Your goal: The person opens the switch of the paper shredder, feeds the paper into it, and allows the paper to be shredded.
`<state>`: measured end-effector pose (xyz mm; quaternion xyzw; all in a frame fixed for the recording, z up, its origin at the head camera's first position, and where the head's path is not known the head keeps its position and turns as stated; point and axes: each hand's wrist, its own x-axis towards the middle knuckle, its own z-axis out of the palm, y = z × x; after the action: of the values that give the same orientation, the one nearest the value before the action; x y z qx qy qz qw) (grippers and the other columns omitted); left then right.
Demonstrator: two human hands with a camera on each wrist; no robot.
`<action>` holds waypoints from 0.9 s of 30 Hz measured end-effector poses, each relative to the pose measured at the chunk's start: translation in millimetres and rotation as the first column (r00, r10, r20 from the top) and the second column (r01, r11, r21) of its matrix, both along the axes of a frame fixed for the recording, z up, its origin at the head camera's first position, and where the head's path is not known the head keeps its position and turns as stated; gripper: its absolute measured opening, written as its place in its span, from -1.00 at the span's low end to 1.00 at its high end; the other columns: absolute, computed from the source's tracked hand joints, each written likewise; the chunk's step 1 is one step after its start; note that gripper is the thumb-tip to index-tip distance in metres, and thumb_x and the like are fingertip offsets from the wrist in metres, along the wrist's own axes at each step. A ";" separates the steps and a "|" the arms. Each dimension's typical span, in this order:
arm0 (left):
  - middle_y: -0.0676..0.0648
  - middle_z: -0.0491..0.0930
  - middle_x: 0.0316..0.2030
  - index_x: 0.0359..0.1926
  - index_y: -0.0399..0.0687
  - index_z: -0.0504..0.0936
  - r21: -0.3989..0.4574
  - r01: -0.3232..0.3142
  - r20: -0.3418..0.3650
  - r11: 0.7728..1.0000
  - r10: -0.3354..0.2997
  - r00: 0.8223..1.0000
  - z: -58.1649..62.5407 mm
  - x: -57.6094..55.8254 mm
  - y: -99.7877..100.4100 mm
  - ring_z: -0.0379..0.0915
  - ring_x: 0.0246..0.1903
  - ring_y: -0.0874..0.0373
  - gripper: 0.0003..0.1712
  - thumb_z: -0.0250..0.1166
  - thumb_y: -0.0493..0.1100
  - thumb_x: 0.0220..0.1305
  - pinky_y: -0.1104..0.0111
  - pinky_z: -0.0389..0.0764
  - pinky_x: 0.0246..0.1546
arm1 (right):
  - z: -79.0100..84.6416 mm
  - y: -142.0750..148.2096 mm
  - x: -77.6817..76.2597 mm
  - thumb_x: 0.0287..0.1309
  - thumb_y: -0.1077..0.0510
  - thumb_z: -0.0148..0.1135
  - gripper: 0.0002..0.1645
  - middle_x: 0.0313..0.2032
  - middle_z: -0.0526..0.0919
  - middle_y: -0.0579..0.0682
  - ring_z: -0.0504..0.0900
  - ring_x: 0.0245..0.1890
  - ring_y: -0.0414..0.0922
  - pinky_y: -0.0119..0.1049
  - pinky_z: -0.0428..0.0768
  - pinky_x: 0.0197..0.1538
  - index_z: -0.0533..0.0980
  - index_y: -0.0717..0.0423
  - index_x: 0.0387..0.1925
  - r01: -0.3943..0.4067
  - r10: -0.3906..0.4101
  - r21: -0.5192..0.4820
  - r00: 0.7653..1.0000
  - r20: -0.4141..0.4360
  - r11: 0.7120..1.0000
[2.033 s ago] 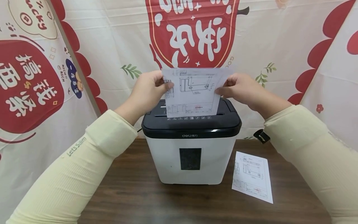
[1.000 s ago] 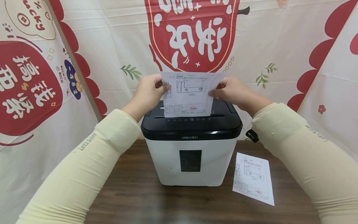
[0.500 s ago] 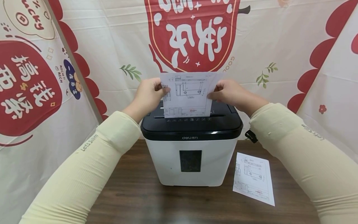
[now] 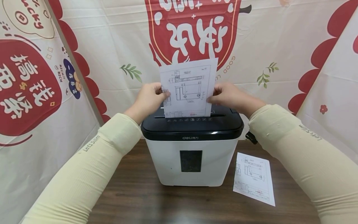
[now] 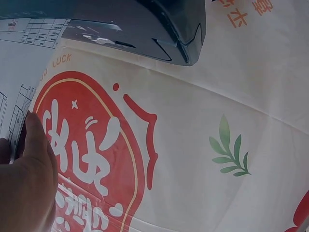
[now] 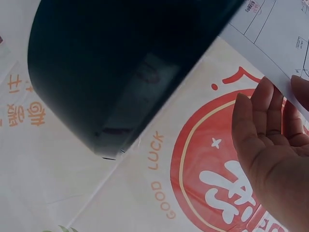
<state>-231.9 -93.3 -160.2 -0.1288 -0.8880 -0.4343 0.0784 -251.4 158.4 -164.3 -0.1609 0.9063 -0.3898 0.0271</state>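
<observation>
A sheet of paper (image 4: 188, 84) printed with a technical drawing stands upright over the slot of a paper shredder (image 4: 193, 130), its lower edge at the slot. My left hand (image 4: 149, 98) pinches the left edge of the sheet between thumb and fingers. On the opposite edge, my right hand (image 4: 230, 96) pinches it the same way. The right wrist view shows my right thumb (image 6: 300, 92) on the printed side and the fingers behind. The shredder has a black lid and a white bin with a dark window (image 4: 191, 161).
A second printed sheet (image 4: 254, 179) lies flat on the brown wooden table (image 4: 126, 186), right of the shredder. Behind stands a white cloth backdrop (image 4: 112, 46) with red prints. A black object (image 4: 251, 137) shows beside my right sleeve.
Both hands have come down slightly with the sheet, its lower edge now deeper at the slot. The top of the sheet, earlier tipped back, now stands up taller. The second sheet stays put.
</observation>
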 end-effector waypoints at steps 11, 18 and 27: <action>-0.12 0.65 -0.04 0.08 -0.14 0.60 -0.007 -0.016 0.071 1.000 0.016 0.997 -6.5 -2.3 -2.1 0.58 -0.03 0.04 -0.70 0.18 -0.21 0.37 0.14 0.51 0.07 | -6.1 -1.3 -6.0 0.23 0.25 0.19 -0.56 0.02 0.58 0.23 0.54 -0.08 0.12 0.01 0.52 0.02 0.48 0.19 0.16 -0.041 0.042 0.056 0.999 -0.020 0.998; -0.12 0.66 -0.04 0.09 -0.13 0.60 -0.025 0.001 0.081 1.000 0.001 0.997 -13.3 -6.3 -3.2 0.59 -0.03 0.03 -0.70 0.18 -0.21 0.37 0.14 0.51 0.10 | -9.9 0.5 -8.7 0.21 0.28 0.19 -0.57 0.00 0.61 0.23 0.57 -0.10 0.10 -0.01 0.54 0.00 0.51 0.21 0.13 -0.065 0.068 0.073 0.997 -0.036 0.995; -0.14 0.66 -0.05 0.07 -0.16 0.61 -0.036 0.004 0.080 0.999 -0.001 0.997 -19.7 -8.3 -4.0 0.60 -0.06 0.01 -0.70 0.20 -0.21 0.36 0.15 0.52 0.09 | -15.6 0.2 -9.8 0.22 0.28 0.19 -0.56 0.01 0.60 0.24 0.58 -0.05 0.13 0.10 0.48 0.14 0.49 0.22 0.14 -0.068 0.070 0.079 0.997 -0.025 0.995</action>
<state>-240.2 -97.2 -179.9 -0.1140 -0.8980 -0.4231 0.0400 -261.2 158.6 -179.9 -0.1965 0.9151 -0.3505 0.0344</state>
